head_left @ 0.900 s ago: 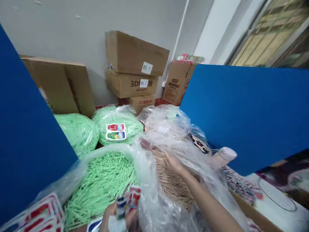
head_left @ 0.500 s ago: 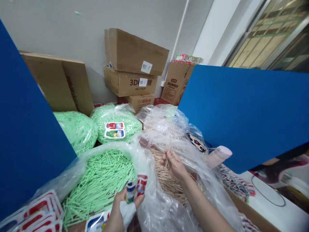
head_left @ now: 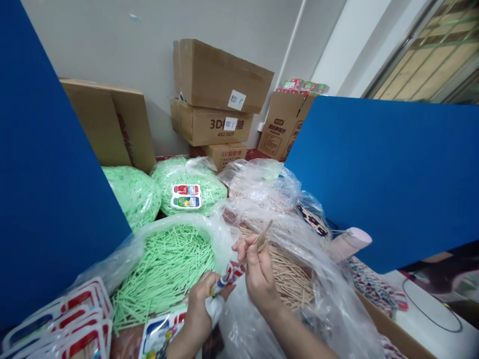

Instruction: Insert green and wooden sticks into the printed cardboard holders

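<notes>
My left hand [head_left: 202,301] is closed round small printed bottle-shaped packets [head_left: 231,274], red-and-white and blue. A white wrap covers part of that hand. My right hand [head_left: 260,271], just beside the packets, pinches a few thin brown sticks [head_left: 264,235] that point up and to the right. Below it lies an open clear bag holding many loose brown sticks [head_left: 290,274]. To the left, another open bag is full of pale green sticks [head_left: 168,269]. A printed sheet of packaging [head_left: 162,334] lies under my left forearm.
White-and-red printed trays [head_left: 67,324] are stacked at the lower left. Behind are tied bags of green sticks [head_left: 179,174] and stacked cardboard boxes [head_left: 224,75]. Blue panels [head_left: 374,174] stand on both sides. A pale pink cylinder [head_left: 352,242] sits at the right.
My right hand has come down and left from over the brown sticks to the packets, carrying its sticks. The packets in my left hand have tilted toward it. The view has shifted slightly.
</notes>
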Demonstrator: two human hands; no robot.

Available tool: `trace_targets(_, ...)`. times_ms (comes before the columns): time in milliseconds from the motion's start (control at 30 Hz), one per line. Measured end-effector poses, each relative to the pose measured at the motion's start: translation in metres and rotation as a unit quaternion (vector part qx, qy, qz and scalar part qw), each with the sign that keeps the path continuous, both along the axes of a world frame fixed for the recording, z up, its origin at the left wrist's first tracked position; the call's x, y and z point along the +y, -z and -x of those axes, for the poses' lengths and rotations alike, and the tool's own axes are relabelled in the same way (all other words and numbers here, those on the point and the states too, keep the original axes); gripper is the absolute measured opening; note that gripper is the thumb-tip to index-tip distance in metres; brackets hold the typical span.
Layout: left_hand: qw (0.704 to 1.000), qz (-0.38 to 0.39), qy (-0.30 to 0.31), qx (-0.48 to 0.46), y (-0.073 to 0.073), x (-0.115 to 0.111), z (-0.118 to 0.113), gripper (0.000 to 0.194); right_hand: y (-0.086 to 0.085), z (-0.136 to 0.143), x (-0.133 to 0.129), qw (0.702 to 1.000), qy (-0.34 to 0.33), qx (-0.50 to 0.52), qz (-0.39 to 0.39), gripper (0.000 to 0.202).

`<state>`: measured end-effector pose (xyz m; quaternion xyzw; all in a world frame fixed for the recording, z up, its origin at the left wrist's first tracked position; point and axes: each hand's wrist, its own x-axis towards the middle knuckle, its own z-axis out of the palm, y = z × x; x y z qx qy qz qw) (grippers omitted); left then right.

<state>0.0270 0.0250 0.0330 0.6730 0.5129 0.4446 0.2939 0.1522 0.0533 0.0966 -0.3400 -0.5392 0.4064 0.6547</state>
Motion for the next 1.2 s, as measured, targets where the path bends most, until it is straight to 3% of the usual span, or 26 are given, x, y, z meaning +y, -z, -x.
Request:
trace_targets(200, 1.000, 0.000, 0.005, -0.022, -0.006, 0.000, 0.004, 0.019, 0.007, -0.001, -0.008, 0.993, -0.005, -0.118, 0.030, 0.024)
trace_targets(367, 0.998, -0.004, 0.035, -0.059, -0.008, 0.001, 0.014, 0.014, 0.005, -0.018, -0.003, 0.987, -0.005, -0.159, -0.033, 0.053)
trace_targets(467, 0.997, 0.013, 0.031, -0.068, -0.004, 0.000, 0.022, 0.019, -0.006, -0.020, 0.003, 0.969, -0.033, -0.236, -0.060, 0.050)
trace_targets(633, 0.997, 0.000, 0.009, -0.077, -0.007, -0.005, 0.043, 0.018, -0.013, 0.006, 0.013, 0.866, -0.080, -0.448, -0.207, 0.043)
trace_targets(733, 0.997, 0.035, 0.015, -0.060, -0.019, -0.007, 0.063, 0.008, -0.009, 0.029, 0.020, 0.830, -0.083, -0.495, -0.245, 0.038)
trace_targets(867, 0.999, 0.041, -0.008, 0.004, -0.033, -0.006, 0.095, 0.020, -0.013, 0.049, 0.029, 0.818, -0.148, -0.500, -0.243, 0.028)
trace_targets(933, 0.998, 0.026, -0.056, 0.018, -0.033, -0.006, 0.108, 0.020, -0.014, 0.053, 0.033, 0.844, -0.202, -0.449, -0.212, 0.018)
trace_targets(1033, 0.991, 0.042, -0.124, -0.014, -0.027, -0.007, 0.119, 0.025, 0.000, 0.055, 0.043, 0.926, -0.212, -0.297, -0.092, 0.027)
trace_targets(1100, 0.988, 0.064, -0.138, -0.029, -0.021, -0.009, 0.122, 0.026, 0.021, 0.053, 0.052, 0.947, -0.193, -0.256, -0.020, 0.027)
trace_targets(1133, 0.988, 0.071, -0.136, -0.032, -0.018, -0.010, 0.122, 0.025, 0.034, 0.050, 0.057, 0.935, -0.197, -0.295, -0.007, 0.024)
trace_targets(1200, 0.988, 0.080, -0.125, -0.032, -0.014, -0.012, 0.121, 0.024, 0.058, 0.040, 0.066, 0.869, -0.190, -0.456, -0.022, 0.023)
